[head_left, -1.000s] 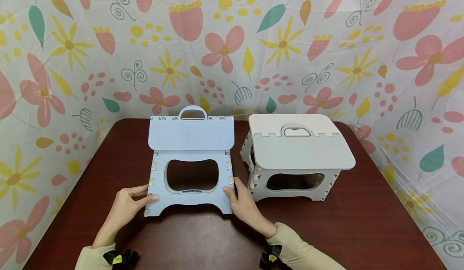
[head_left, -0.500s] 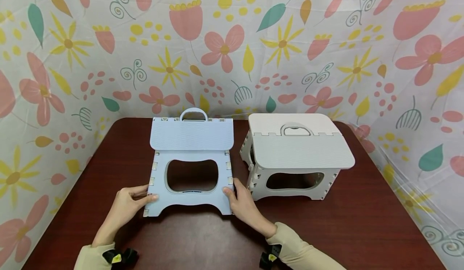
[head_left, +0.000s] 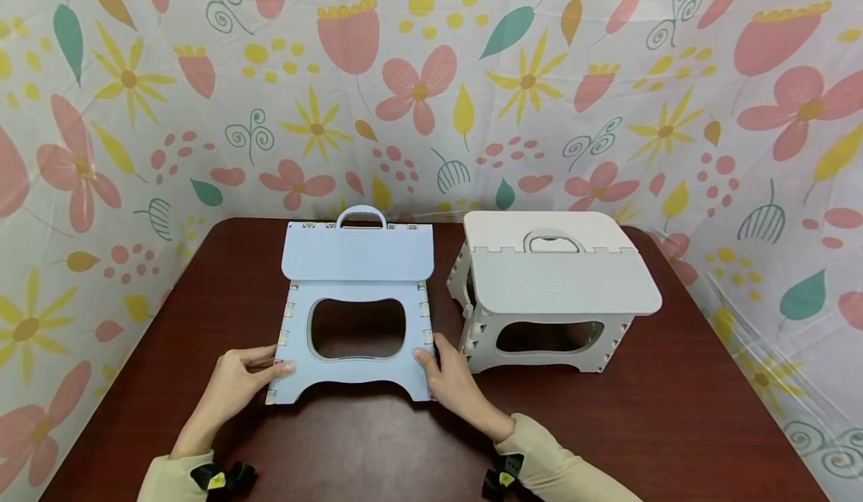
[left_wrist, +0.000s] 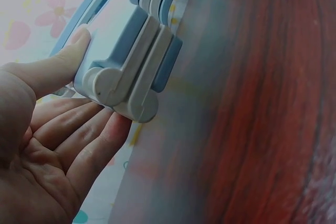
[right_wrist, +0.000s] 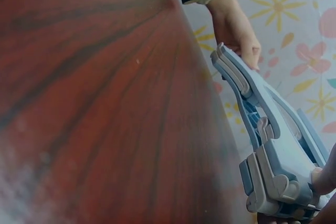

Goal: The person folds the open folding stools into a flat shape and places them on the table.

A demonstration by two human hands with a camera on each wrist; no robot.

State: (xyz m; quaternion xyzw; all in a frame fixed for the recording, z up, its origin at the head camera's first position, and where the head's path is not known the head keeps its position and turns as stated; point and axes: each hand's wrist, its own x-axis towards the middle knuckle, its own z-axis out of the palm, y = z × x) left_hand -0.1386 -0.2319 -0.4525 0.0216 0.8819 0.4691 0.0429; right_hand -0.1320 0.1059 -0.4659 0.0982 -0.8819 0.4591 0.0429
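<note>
Blue stool (head_left: 357,290), folded flat, is held between our two hands at the near part of the brown table (head_left: 661,442), just left of a white stool (head_left: 559,281) standing unfolded. Our left hand (head_left: 237,382) is partly closed, gripping its lower left side with the thumb on the front; our right hand (head_left: 455,382) pinches the lower right side the same way. Behind the table we see a flowered cloth (head_left: 418,157)
</note>
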